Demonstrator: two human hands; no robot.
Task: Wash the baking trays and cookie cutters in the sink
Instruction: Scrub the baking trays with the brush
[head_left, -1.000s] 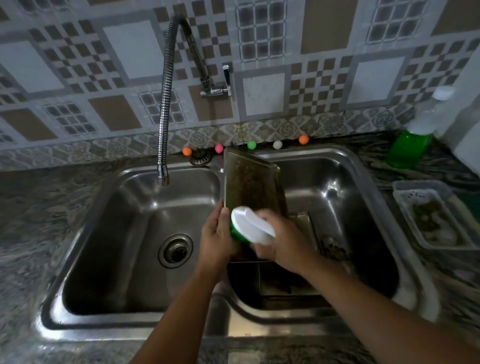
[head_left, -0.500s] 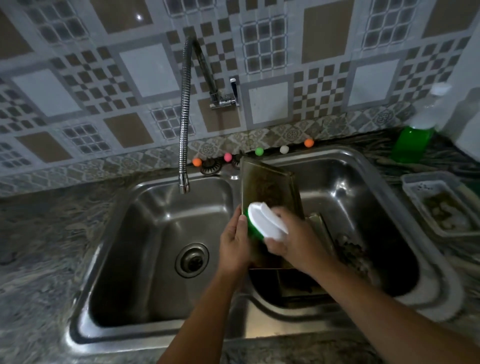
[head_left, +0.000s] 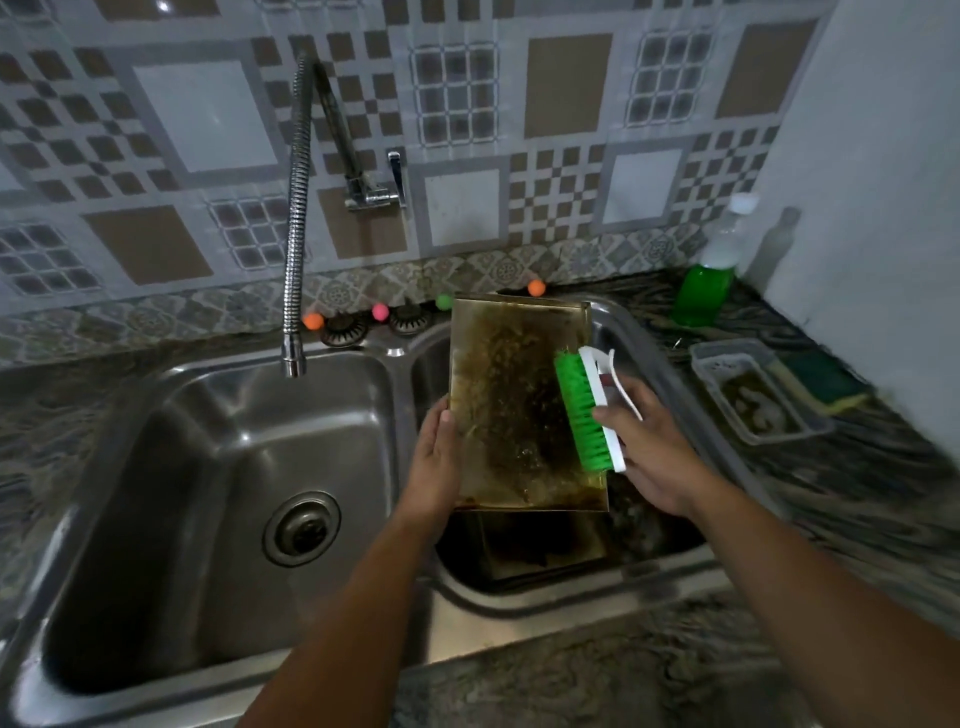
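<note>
Brush (head_left: 587, 410) now off tray (head_left: 514, 405) — rightward

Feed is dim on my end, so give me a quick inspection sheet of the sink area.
Surface: double steel sink, left basin bare, stone counter.
Job's things: grimy baking tray held upright over the right basin; another tray below it.
Clutter: green soap bottle, plastic container, sponge.
Hands: left hand steadies the tray's edge; right hand grips a green brush.
Cables: nothing seen.
Surroundings: tiled wall, flexible tap, not running.
</note>
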